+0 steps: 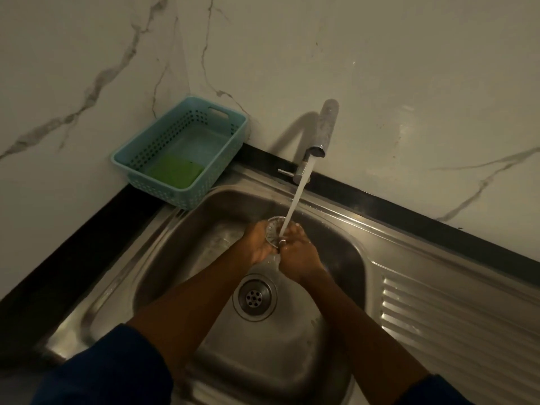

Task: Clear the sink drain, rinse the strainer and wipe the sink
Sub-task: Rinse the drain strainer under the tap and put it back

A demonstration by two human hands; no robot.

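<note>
Both grip round metal strainer (273, 231): left hand (258, 244), right hand (296, 254), under tap water stream (295, 204); best rotate, flushing every hole.

Head-worn view, close, down into sink (175, 252)

Sink (336, 247): brushed steel, dull sheen. Basket (146, 159): perforated matt plastic. Wall (380, 68): glossy veined marble. Tap (325, 127): polished metal.

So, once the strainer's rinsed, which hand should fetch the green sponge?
Left hand, probably: the sponge lies in the basket on its side of the sink; the right hand would cross over.
</note>
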